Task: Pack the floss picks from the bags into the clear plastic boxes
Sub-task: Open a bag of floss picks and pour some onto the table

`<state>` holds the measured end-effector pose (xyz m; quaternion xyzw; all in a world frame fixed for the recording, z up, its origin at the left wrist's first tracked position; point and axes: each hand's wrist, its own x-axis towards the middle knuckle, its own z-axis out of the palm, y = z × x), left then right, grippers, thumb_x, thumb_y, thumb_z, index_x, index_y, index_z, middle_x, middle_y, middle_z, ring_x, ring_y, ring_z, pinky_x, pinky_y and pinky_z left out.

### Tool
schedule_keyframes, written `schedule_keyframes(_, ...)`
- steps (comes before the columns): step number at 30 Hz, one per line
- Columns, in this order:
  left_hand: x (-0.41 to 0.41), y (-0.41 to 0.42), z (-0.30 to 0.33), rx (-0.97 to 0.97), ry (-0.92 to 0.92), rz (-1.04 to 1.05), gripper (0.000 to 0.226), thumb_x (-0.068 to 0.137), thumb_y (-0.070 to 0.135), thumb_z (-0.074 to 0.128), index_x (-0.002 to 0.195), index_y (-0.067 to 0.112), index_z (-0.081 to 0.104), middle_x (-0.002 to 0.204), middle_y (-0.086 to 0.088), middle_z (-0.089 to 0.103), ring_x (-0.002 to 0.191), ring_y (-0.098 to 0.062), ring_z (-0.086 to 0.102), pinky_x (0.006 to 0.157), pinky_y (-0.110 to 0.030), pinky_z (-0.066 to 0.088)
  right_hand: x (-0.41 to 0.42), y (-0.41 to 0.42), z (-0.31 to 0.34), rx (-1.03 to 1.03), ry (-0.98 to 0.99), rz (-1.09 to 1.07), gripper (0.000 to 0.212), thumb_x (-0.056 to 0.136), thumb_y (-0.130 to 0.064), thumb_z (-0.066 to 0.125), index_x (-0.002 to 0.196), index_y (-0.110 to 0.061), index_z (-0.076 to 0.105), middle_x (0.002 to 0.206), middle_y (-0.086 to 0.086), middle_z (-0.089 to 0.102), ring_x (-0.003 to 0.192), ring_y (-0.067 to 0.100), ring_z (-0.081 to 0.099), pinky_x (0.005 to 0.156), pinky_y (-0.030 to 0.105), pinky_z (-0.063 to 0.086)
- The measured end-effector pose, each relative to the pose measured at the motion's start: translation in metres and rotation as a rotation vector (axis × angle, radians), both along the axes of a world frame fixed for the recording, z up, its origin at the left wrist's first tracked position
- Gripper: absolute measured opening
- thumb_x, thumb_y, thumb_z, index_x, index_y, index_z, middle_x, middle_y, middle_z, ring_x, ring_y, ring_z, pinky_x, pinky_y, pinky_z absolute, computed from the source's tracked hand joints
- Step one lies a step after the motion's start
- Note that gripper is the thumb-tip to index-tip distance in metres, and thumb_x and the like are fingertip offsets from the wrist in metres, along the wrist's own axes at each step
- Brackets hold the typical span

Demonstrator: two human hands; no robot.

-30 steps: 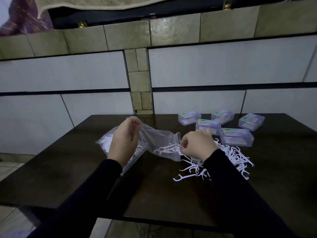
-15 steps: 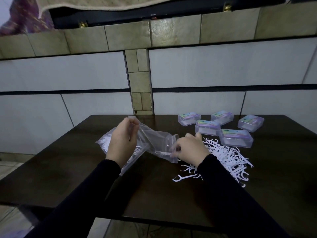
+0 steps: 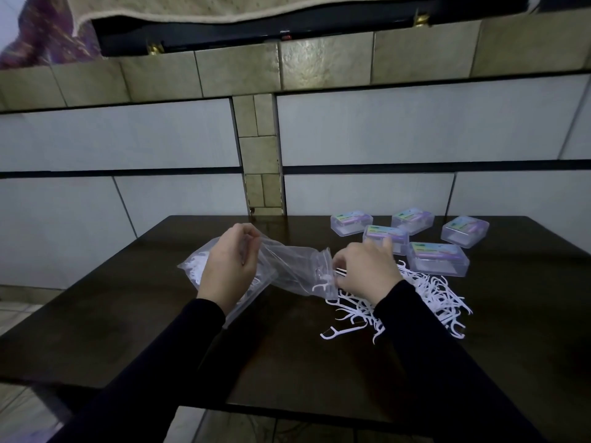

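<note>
Nearest me on the dark bench [image 3: 287, 362] lies a single stray floss pick [image 3: 343, 332], and just behind it the loose heap of floss picks [image 3: 425, 295] spreads to the right, under and beyond my right wrist.

My right hand [image 3: 364, 270] sits at the open mouth of the clear bag [image 3: 297, 266], fingers curled and pinching at a pick that lies just inside the opening. The heap is directly below and to the right of this hand, so I judge that what I draw out needs only a short carry rightward to join it.

My left hand [image 3: 228, 263] is to the left, fingers curled round the bag's far end and gripping it bunched and raised, so the bag slopes down from left to right with its long axis running across the bench toward my right hand. Under that hand a second bag [image 3: 195, 266] lies flat with white picks inside.

Farther back and to the right stand five clear plastic boxes [image 3: 438, 259], lids down, none opened. The closest one touches the heap's far edge. They lie beyond and right of my right hand, well apart from my left, so I expect the right hand to do the reaching for them.
</note>
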<state>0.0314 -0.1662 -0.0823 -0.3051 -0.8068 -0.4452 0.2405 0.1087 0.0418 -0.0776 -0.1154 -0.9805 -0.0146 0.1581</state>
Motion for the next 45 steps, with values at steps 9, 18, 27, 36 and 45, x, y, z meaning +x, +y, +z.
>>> schedule_keyframes(9,-0.002,0.0,0.002,-0.002,0.001,0.051,0.009,0.096,0.016,0.053,0.104,0.019,0.056,0.091,0.009,0.058,0.082,0.001,0.056,0.067,-0.01,0.044,-0.002,-0.001,-0.012,-0.035,-0.092,0.015,0.019,0.093,-0.043,0.054,0.09,-0.03,0.067,0.097,-0.009,0.066,0.107,0.018,0.049,0.105,0.047,0.022)
schedule_keyframes(18,-0.004,-0.003,0.0,-0.213,0.119,0.295,0.014,0.093,0.025,0.057,0.107,0.022,0.059,0.126,-0.006,0.045,0.115,-0.018,0.042,0.087,-0.022,0.037,-0.003,-0.002,-0.015,-0.014,-0.069,-0.016,0.016,0.095,-0.035,0.056,0.105,-0.036,0.068,0.105,-0.01,0.066,0.112,0.017,0.047,0.103,0.046,0.021)
schedule_keyframes(27,0.013,0.019,0.009,-0.703,0.384,0.278,0.045,0.076,0.013,0.062,0.118,0.028,0.065,0.151,-0.001,0.037,0.142,-0.031,0.02,0.11,-0.054,0.013,-0.001,-0.002,-0.012,-0.046,-0.093,-0.018,0.017,0.094,-0.044,0.054,0.093,-0.034,0.068,0.099,-0.01,0.066,0.11,0.017,0.049,0.104,0.046,0.021)
schedule_keyframes(36,0.006,0.011,0.01,-0.859,0.278,0.266,0.028,0.097,0.04,0.044,0.118,0.035,0.062,0.126,0.014,0.057,0.122,-0.014,0.041,0.098,-0.04,0.003,-0.005,-0.002,-0.015,-0.024,-0.108,-0.071,0.018,0.092,-0.042,0.058,0.101,-0.029,0.068,0.102,-0.005,0.066,0.11,0.019,0.051,0.103,0.045,0.022)
schedule_keyframes(45,-0.004,-0.001,0.006,-0.776,0.201,0.393,0.024,0.096,0.024,0.049,0.113,0.03,0.064,0.12,0.008,0.06,0.117,-0.019,0.045,0.103,-0.051,0.014,-0.008,0.0,-0.019,-0.017,-0.088,-0.129,0.02,0.093,-0.041,0.057,0.103,-0.027,0.067,0.1,-0.003,0.067,0.106,0.019,0.054,0.096,0.042,0.026)
